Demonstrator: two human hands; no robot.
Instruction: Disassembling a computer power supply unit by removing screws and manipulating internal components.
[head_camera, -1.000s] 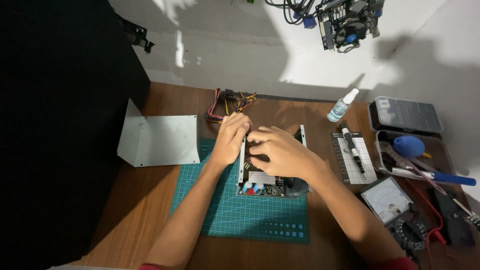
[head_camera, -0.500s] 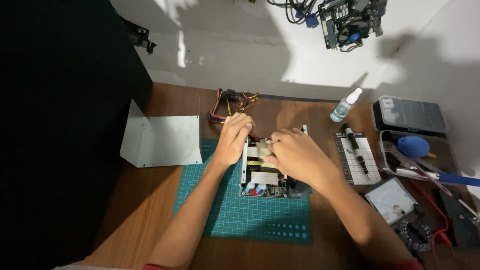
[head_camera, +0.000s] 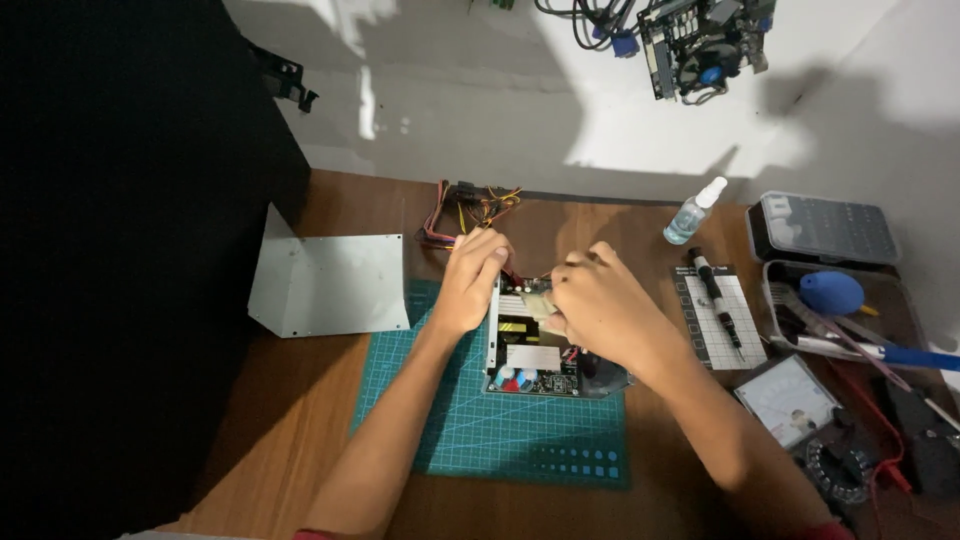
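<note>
Hands meet over an open power supply (head_camera: 535, 345) on the green mat (head_camera: 500, 430): left hand (head_camera: 470, 280) grips its wall, right hand (head_camera: 595, 310) pinches a pale part, spray bottle (head_camera: 692, 213) behind.

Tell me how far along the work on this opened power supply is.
Done: the metal cover is off and lies left of the mat. In hand: the left hand steadies the case while the right hand works inside with a pale object. Left: the board sits in the case, the cover off.
</note>
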